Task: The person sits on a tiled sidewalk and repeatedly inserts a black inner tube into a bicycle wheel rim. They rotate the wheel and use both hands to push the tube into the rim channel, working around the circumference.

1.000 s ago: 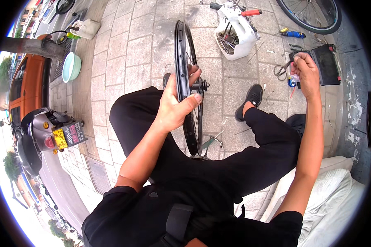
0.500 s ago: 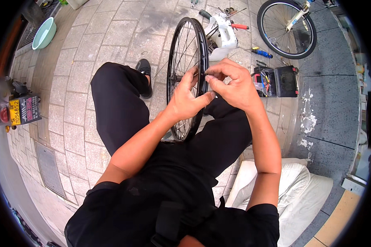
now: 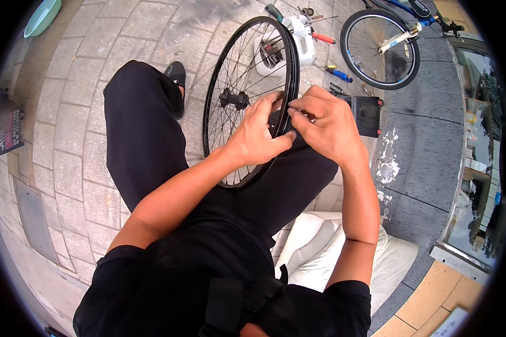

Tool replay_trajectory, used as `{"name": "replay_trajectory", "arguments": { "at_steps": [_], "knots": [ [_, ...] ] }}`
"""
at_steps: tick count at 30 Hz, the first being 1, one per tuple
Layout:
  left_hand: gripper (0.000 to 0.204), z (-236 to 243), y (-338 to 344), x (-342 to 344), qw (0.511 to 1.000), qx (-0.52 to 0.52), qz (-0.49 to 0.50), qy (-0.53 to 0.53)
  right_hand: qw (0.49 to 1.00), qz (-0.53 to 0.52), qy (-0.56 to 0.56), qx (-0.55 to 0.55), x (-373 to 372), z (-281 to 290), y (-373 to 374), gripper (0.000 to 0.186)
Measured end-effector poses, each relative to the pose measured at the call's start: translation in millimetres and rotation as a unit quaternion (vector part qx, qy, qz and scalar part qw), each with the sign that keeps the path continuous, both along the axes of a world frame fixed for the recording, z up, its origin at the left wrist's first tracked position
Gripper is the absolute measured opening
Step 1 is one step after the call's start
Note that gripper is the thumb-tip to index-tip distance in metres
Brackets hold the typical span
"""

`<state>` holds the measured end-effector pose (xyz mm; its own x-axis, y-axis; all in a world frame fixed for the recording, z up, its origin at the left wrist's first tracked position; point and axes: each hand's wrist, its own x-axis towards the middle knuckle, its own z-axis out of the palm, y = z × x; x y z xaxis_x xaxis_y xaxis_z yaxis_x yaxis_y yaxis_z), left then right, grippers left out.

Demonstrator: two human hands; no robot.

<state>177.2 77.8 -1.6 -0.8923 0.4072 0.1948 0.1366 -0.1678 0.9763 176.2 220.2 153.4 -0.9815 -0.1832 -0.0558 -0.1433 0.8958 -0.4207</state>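
Note:
A black spoked bicycle wheel (image 3: 292, 63), with no tyre on it, stands upright and slightly tilted between my legs. Its dark hub (image 3: 234, 100) shows through the spokes. My left hand (image 3: 258, 132) grips the near right part of the rim, fingers through the spoke side and thumb on the outer side. Against the rim's outer face, my right hand (image 3: 329, 124) pinches with thumb and forefinger; whatever is between those fingertips is too small or hidden to make out.
A cut white plastic jug (image 3: 305, 48) holding tools stands beyond the wheel. To its right lie a blue screwdriver-like tool (image 3: 339, 73) and a black toolbox (image 3: 367, 115), partly hidden. Farther off is a bicycle wheel with tyre (image 3: 348, 51). White cushions (image 3: 396, 255) lie beside me.
The wheel has turned and leaned, so its face and hub show more. Both hands stay at the rim. The whole view has shifted, and my right hand now covers part of the toolbox.

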Motion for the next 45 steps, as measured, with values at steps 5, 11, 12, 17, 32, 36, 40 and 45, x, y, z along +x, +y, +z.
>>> {"name": "replay_trajectory", "arguments": {
  "at_steps": [5,11,12,17,32,36,40,45],
  "knots": [
    [0.085,-5,4,0,1.000,0.004,0.011,0.014,1.000,0.001,-0.004,0.031,-1,0,-2,0.015],
    [0.081,1,3,-1,1.000,0.024,0.018,-0.005,0.997,-0.012,0.062,0.036,4,-10,-5,0.016],
    [0.081,0,3,-2,1.000,0.023,0.018,-0.003,0.996,-0.004,0.074,0.045,4,-11,-6,0.015],
    [0.082,2,2,-1,1.000,0.025,0.016,0.003,0.988,0.064,0.100,0.099,2,-7,-6,0.011],
    [0.083,3,0,0,0.999,0.011,0.035,-0.009,0.987,-0.071,0.118,0.078,27,-25,-23,0.024],
    [0.091,12,-8,-2,0.999,-0.022,-0.009,-0.034,0.978,0.001,0.139,0.155,29,-20,-24,0.021],
    [0.092,6,-6,-2,0.999,-0.016,-0.018,-0.025,0.963,0.071,0.134,0.222,26,-12,-21,0.018],
    [0.091,7,-4,-1,1.000,-0.010,-0.016,-0.017,0.969,0.044,0.181,0.161,28,-24,-15,0.021]
  ]
}}
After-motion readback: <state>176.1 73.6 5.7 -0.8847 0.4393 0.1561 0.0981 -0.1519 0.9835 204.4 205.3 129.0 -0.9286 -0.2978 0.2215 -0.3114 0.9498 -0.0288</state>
